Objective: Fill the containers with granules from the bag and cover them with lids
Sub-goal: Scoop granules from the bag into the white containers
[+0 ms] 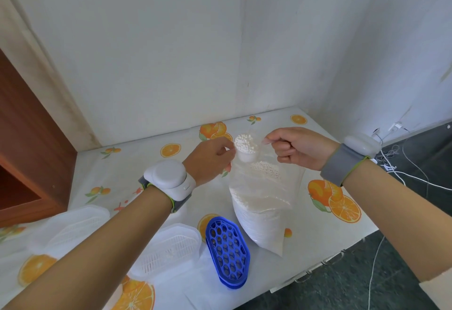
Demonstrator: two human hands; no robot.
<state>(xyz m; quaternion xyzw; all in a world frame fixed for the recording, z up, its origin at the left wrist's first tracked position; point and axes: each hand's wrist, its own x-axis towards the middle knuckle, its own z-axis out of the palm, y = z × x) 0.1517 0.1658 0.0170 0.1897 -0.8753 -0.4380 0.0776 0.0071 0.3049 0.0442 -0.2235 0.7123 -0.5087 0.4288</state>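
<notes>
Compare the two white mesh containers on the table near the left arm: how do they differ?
The nearer container shows sharply, close beside the blue lids; the farther container is blurred and sits apart from them, toward the left edge. A few granules seem to lie in the nearer one; what the farther one holds cannot be told. The left forearm crosses in front of the nearer one, not the farther. Both are translucent white, mesh-lined and uncovered.

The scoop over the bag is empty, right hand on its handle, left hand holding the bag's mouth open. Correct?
Not quite. The head view shows the scoop heaped with white granules, not empty. The rest holds: the right hand has its handle, and the left hand grips the mouth of the bag beside it.
</notes>
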